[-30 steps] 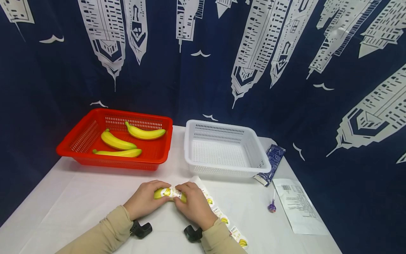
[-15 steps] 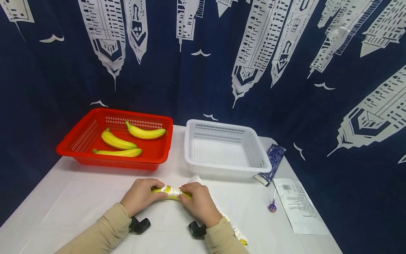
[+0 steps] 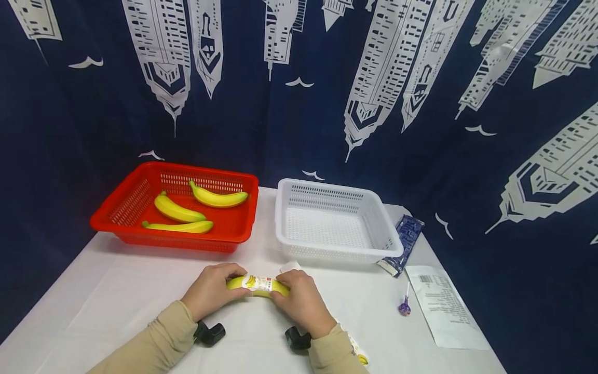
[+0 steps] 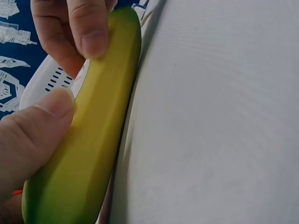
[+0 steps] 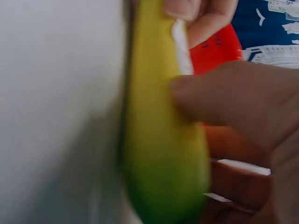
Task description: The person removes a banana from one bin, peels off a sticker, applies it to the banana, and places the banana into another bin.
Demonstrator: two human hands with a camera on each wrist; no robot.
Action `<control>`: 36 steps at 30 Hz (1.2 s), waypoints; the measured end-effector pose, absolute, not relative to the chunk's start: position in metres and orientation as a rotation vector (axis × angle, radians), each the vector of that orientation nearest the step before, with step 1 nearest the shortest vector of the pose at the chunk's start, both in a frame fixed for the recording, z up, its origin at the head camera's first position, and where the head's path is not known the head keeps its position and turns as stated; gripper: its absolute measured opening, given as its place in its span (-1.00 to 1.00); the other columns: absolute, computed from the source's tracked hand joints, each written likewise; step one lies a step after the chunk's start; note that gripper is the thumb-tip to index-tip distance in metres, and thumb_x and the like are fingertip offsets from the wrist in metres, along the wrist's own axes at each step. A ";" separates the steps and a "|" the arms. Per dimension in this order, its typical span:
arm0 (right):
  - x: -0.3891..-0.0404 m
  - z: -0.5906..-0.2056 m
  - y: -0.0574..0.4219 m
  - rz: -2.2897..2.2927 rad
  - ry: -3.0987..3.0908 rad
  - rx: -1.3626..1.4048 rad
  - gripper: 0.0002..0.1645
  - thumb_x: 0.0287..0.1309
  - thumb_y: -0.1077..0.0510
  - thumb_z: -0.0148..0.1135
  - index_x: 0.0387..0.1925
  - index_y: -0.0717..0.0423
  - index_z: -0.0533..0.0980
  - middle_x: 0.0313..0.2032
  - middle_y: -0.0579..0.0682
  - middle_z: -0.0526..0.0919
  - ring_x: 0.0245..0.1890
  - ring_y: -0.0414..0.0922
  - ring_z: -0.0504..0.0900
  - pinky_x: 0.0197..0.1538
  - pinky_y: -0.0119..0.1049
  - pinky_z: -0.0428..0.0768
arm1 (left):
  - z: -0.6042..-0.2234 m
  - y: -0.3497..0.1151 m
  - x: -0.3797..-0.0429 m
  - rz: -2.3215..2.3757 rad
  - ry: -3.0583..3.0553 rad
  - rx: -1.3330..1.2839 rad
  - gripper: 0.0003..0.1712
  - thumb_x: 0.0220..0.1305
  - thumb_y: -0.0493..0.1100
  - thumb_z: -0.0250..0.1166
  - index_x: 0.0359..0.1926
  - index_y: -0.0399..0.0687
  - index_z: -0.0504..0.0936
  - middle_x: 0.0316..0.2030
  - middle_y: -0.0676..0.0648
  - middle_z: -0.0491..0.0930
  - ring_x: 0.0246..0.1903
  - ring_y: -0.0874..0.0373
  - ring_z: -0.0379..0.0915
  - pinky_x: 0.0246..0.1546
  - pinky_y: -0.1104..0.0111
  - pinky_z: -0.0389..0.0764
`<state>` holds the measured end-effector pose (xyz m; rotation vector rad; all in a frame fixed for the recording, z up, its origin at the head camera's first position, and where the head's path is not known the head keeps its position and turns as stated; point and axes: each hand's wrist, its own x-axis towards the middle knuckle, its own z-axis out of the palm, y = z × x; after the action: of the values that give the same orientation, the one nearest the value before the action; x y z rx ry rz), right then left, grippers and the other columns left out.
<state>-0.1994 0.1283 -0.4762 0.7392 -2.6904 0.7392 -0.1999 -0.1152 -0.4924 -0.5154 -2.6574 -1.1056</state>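
A yellow banana (image 3: 235, 283) with green ends lies crosswise low over the table in front of me. My left hand (image 3: 212, 292) grips its left end, thumb on the near side. My right hand (image 3: 304, 304) grips the other end in the same way. Between them, a white label (image 3: 259, 283) with a banana picture is stuck on the upper side. Close up in the left wrist view, the banana (image 4: 96, 126) has both hands' fingers along one side. In the right wrist view the banana (image 5: 156, 116) is blurred, with the right thumb against it.
A red basket (image 3: 187, 240) with three bananas stands at the back left, a white basket (image 3: 336, 251) beside it. A blue packet (image 3: 403, 244), a purple lollipop (image 3: 404, 308) and a printed white bag (image 3: 444, 306) lie right. The label strip (image 3: 357, 349) is partly under my right arm.
My right hand has slid outward to the right along the banana, uncovering more of the label. My right arm now covers more of the label strip. The head view has shifted slightly.
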 end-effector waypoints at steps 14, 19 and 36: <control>-0.178 -0.462 0.150 0.577 -2.756 0.733 -0.70 -0.05 0.19 0.58 -0.22 0.18 0.73 -0.26 -0.03 0.74 -0.27 -0.18 0.52 -0.23 -0.34 0.51 | -0.492 -0.105 -0.205 -1.445 -2.542 -0.371 -0.70 0.27 -0.09 0.49 0.01 0.02 0.75 -0.16 0.15 0.77 -0.25 0.31 0.68 -0.13 0.39 0.68; -0.171 -0.460 0.162 0.557 -2.731 0.682 -0.70 -0.08 0.18 0.61 -0.24 0.14 0.74 -0.27 -0.05 0.73 -0.28 -0.20 0.52 -0.25 -0.34 0.51 | -0.471 -0.084 -0.216 -1.546 -2.485 -0.416 -0.62 0.29 -0.16 0.46 0.12 0.03 0.70 -0.12 0.07 0.77 -0.26 0.26 0.69 -0.16 0.36 0.67; -0.163 -0.449 0.192 0.541 -2.750 0.645 -0.69 -0.11 0.21 0.61 -0.24 0.17 0.74 -0.27 -0.04 0.73 -0.24 -0.15 0.58 -0.19 -0.26 0.56 | -0.469 -0.029 -0.256 -2.001 -2.176 -0.133 -0.66 0.33 -0.18 0.43 0.11 -0.07 0.74 -0.17 -0.10 0.78 -0.39 0.08 0.75 -0.50 0.38 0.62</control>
<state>-0.1629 0.1924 -0.4492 0.6449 -2.7497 0.5409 -0.2562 -0.0288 -0.4695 -0.1334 -2.1762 -2.0005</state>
